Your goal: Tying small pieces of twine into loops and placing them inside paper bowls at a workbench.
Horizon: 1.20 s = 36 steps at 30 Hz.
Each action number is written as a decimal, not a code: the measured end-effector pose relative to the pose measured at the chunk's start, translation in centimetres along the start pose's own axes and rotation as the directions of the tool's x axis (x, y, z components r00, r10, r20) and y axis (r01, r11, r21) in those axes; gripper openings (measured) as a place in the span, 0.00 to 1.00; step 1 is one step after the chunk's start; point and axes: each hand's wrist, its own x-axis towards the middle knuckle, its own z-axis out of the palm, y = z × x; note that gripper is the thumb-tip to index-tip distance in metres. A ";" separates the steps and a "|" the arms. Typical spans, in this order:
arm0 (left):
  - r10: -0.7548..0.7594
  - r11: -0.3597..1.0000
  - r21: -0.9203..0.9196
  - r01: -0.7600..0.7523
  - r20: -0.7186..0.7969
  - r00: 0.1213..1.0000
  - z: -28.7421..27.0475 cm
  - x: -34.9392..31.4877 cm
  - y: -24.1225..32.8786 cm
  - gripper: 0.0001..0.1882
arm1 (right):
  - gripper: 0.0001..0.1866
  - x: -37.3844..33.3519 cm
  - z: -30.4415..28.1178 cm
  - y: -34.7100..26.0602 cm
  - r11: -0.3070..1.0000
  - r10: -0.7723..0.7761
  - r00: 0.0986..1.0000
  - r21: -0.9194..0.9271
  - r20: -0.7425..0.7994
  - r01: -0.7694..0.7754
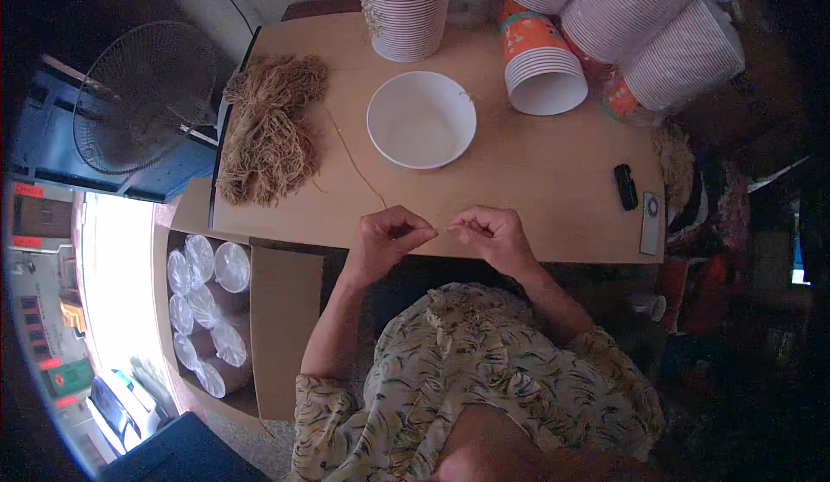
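My left hand [385, 242] and my right hand [499, 238] meet at the table's near edge, fingertips pinched and a small gap between them. A thin tan string [353, 157] runs from near the bundle into my left hand. What looks like its short end spans the gap to my right fingertips. A shaggy bundle of tan strings [275, 127], narrowed at the middle, lies at the table's left. Beyond my hands stands a white paper bucket [421, 121], open side up, with a bit of string at its right rim.
Stacked paper buckets [406, 15] stand at the back; an orange stack [543, 63] and plastic-wrapped stacks [674, 45] lie back right. A black object [625, 187] and a pale flat device [649, 223] sit at right. Left are a carton [288, 335] of wrapped stacks and a fan [145, 97].
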 end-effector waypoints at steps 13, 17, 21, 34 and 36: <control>-0.091 0.982 -0.158 0.102 0.074 0.993 0.5 1.8 0.3 0.07 | 0.08 1.1 -1.9 1.3 0.970 0.124 0.992 0.210 0.016 -0.125; -0.106 0.982 -0.144 0.120 0.101 0.989 0.5 1.9 0.1 0.08 | 0.09 1.5 -2.0 3.6 0.986 0.056 0.998 0.155 -0.002 -0.055; -0.083 0.994 -0.064 0.088 0.064 0.994 1.3 2.1 0.3 0.07 | 0.12 1.4 -0.8 3.0 0.925 -0.019 0.997 0.379 0.068 -0.008; 0.068 0.966 0.247 -0.077 0.045 0.997 1.4 3.5 1.6 0.07 | 0.07 1.1 -2.5 3.2 0.928 0.118 0.992 0.360 -0.034 -0.098; 0.205 0.939 0.286 -0.190 -0.023 0.979 -0.8 4.3 0.1 0.07 | 0.06 2.1 -4.3 2.5 0.961 0.194 0.947 0.242 -0.257 -0.132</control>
